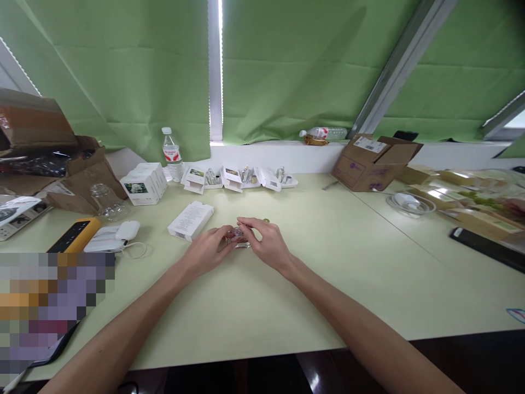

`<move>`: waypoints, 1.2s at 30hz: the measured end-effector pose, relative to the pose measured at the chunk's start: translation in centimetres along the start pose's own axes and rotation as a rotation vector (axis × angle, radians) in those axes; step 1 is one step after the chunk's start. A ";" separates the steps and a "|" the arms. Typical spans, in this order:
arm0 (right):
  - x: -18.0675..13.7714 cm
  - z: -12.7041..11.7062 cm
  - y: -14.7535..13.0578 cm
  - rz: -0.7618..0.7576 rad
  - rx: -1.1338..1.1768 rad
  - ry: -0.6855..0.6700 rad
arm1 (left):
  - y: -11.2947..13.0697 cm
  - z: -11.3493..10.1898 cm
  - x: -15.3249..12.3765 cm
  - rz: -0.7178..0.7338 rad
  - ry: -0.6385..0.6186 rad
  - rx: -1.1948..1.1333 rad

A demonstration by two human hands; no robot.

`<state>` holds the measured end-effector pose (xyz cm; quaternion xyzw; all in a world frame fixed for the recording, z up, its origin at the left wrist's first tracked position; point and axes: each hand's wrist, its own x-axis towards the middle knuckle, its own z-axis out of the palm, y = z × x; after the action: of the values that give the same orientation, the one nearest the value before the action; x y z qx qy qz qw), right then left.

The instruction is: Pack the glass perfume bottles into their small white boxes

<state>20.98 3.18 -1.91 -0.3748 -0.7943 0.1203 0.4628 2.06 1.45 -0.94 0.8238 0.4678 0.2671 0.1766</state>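
Near the middle of the table, a small clear glass bottle [243, 244] stands between my two hands, its upper part largely covered by fingers. My left hand [208, 249] grips its left side with thumb and fingertips. From the right, my right hand [268, 241] closes its fingers over the bottle's top; what exactly the fingertips pinch there is hidden. A little greenish-gold piece [266, 220] shows just behind my right hand. Close to my left hand lies a white printed box [191, 220], flat on the table.
Several opened white boxes [233, 179] holding small bottles line the back. At left are stacked white cartons [143, 183], a water bottle [172, 156], a glass jar [107, 202] and a yellow-black power strip [74, 235]. A cardboard box [361, 164] and coiled cable [410, 203] sit right.
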 end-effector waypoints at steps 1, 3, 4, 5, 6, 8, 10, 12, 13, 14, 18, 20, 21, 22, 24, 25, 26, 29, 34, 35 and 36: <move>0.0 0.0 0.0 0.000 -0.003 0.002 | 0.0 0.0 0.0 -0.002 0.002 0.002; 0.0 0.1 0.1 0.001 -0.010 0.006 | 0.1 -0.1 0.0 -0.004 -0.003 0.005; 0.0 0.1 0.1 0.002 -0.013 0.008 | 0.1 -0.1 0.0 -0.004 -0.007 0.005; 0.0 0.1 0.1 0.001 -0.016 0.010 | 0.1 -0.1 0.0 -0.002 -0.008 0.003; 0.0 0.1 0.1 0.000 -0.019 0.010 | 0.1 -0.1 0.0 0.000 -0.008 0.000; 0.0 0.1 0.1 -0.004 -0.019 0.009 | 0.1 -0.2 0.0 0.002 -0.007 -0.007; 0.0 0.1 0.0 -0.006 -0.014 0.007 | 0.1 -0.1 0.0 0.001 -0.006 -0.009; 0.1 0.0 0.0 -0.008 -0.013 0.007 | 0.1 -0.1 0.0 -0.002 -0.008 -0.009; 0.1 0.0 0.0 -0.009 -0.013 0.007 | 0.1 -0.1 0.0 -0.002 -0.009 -0.010; 0.1 0.0 0.0 -0.010 -0.014 0.007 | 0.1 -0.1 0.0 0.001 -0.011 -0.013; 0.1 -0.1 0.1 -0.023 -0.009 0.016 | 0.0 -0.1 0.0 0.007 -0.016 -0.013; 0.1 -0.1 0.1 -0.035 -0.009 0.025 | 0.0 -0.1 0.0 0.003 -0.017 -0.006; 0.1 -0.1 0.1 -0.044 -0.010 0.030 | 0.0 -0.1 0.1 0.002 -0.016 -0.004; 0.1 -0.1 0.2 -0.056 -0.010 0.035 | 0.0 -0.1 0.1 0.002 -0.016 -0.002; 0.1 -0.1 0.2 -0.085 -0.006 0.043 | 0.0 0.0 0.1 0.001 -0.017 0.002; 0.1 -0.1 0.2 -0.099 -0.004 0.046 | 0.0 0.0 0.1 0.000 -0.018 0.004; 0.1 -0.1 0.2 -0.111 -0.002 0.049 | 0.0 0.0 0.0 -0.001 -0.018 0.006; 0.2 -0.1 0.3 -0.124 -0.002 0.052 | 0.0 0.0 0.0 0.002 -0.014 0.012; 0.2 -0.1 0.3 -0.113 -0.008 0.064 | 0.0 0.0 0.0 0.015 -0.017 0.026; 0.2 -0.1 0.3 -0.111 -0.007 0.067 | 0.0 -0.1 0.0 0.016 -0.020 0.025; 0.2 -0.1 0.3 -0.110 -0.005 0.071 | 0.0 -0.1 0.0 0.017 -0.024 0.023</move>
<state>21.13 3.49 -1.91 -0.3356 -0.7972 0.0793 0.4955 2.01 1.49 -0.86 0.8328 0.4618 0.2532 0.1705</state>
